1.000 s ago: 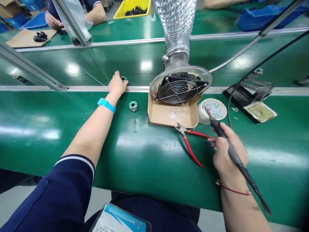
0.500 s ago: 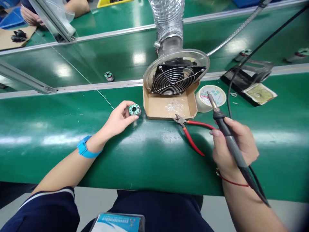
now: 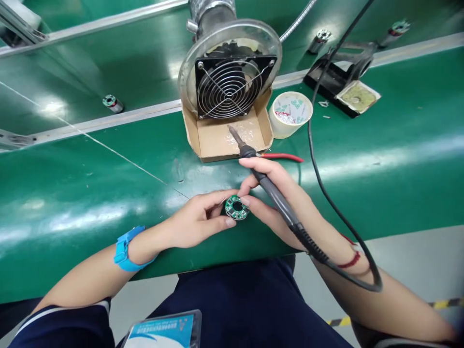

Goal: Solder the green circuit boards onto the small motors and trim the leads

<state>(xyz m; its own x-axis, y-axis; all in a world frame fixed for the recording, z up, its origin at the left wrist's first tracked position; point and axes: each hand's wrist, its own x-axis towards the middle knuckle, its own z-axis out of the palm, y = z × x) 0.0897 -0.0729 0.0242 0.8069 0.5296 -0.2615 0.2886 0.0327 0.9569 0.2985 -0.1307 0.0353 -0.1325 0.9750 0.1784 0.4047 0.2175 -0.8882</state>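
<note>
Between the thumb and fingers of my left hand (image 3: pixel 195 220) is a small cylindrical part with a ring-shaped green circuit board (image 3: pixel 232 212) on top. My right hand (image 3: pixel 279 208) grips a soldering iron (image 3: pixel 277 195), its metal tip pointing away from me over the cardboard tray. The right thumb and a fingertip meet at the board's right edge. Whether they pinch something thin there I cannot tell. A thin wire or thread (image 3: pixel 123 157) runs from the upper left toward my left hand. One red handle of the cutting pliers (image 3: pixel 282 156) shows behind the iron; the rest is hidden.
A fume extractor fan (image 3: pixel 229 92) stands behind a cardboard tray (image 3: pixel 213 157). Right of it are a white round tub (image 3: pixel 286 129) and a soldering iron stand with a sponge (image 3: pixel 358 98). The iron's black cable (image 3: pixel 319 174) loops at the right. Similar cylinders show at the back.
My left hand has brought the circuit board part nearer to me and to the right. My right hand has moved left with the soldering iron, its fingers now at the board. The view has shifted.
</note>
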